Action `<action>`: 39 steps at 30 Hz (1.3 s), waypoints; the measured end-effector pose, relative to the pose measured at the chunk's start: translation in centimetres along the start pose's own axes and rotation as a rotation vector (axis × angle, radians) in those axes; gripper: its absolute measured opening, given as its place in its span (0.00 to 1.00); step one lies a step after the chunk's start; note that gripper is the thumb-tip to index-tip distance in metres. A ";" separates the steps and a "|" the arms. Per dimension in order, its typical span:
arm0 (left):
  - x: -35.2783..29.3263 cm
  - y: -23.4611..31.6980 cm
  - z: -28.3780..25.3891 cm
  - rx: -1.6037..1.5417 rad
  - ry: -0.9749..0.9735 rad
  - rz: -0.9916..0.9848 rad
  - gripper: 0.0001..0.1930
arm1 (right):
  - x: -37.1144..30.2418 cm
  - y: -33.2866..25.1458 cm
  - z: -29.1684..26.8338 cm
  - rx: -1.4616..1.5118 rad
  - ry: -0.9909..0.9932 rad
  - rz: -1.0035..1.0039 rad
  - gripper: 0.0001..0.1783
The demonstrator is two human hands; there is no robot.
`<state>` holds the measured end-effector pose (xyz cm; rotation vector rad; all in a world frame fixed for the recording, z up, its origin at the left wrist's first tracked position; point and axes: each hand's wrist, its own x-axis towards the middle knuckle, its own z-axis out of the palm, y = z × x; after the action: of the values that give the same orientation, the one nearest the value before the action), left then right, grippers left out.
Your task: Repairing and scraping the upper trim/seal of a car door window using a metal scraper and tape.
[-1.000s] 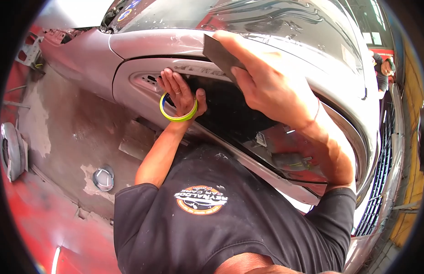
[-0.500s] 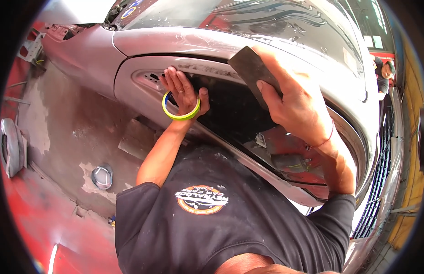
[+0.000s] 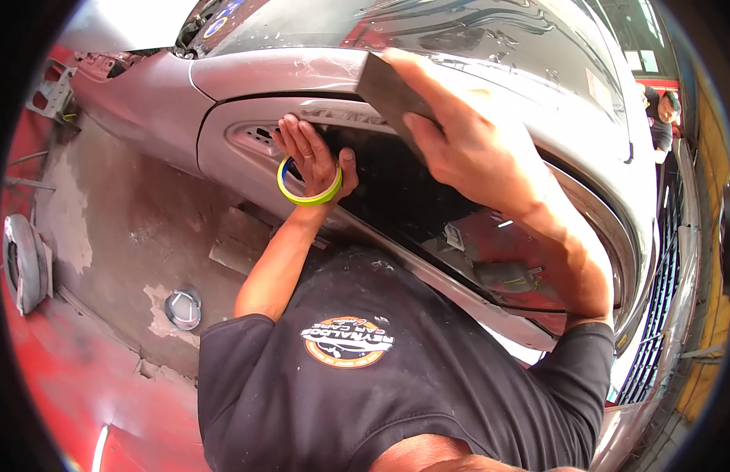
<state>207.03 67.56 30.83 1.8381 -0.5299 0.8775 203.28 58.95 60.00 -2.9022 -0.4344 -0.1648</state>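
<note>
My right hand [image 3: 483, 149] grips a dark, flat, rectangular block [image 3: 392, 98], which looks like a sanding block. It lies over the upper window frame of a grey car door [image 3: 223, 138], near the roof edge; its contact side is hidden. My left hand [image 3: 310, 153] rests with fingers stretched at the front corner of the dark window [image 3: 388, 177]. Around that wrist hangs a yellow-green roll of tape [image 3: 306, 200]. Pale scuffed patches show on the frame between my hands.
The windshield [image 3: 317, 27] lies beyond the door frame. Down on the stained floor [image 3: 121, 212] are a round container [image 3: 183, 308] and a grey rounded part [image 3: 25, 263]. Another person [image 3: 660, 118] is at the far right, near a blue slatted grille [image 3: 656, 299].
My right hand has slid the block left and slightly farther away along the window frame. My left hand has stayed almost in place.
</note>
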 end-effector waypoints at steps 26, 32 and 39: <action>-0.4 0.6 -0.2 0.042 -0.046 0.007 0.39 | -0.6 0.5 1.5 -0.009 -0.031 0.058 0.29; 0.6 1.9 -4.5 0.151 -0.156 -0.056 0.34 | -3.7 -1.1 -2.2 0.159 0.066 0.169 0.33; 5.8 6.7 -4.1 0.098 -0.300 0.295 0.29 | -17.1 1.7 -2.0 0.438 -0.314 0.572 0.38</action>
<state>204.77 68.70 40.21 2.0268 -0.9810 0.8348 187.41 52.15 59.29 -2.4881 0.2946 0.4215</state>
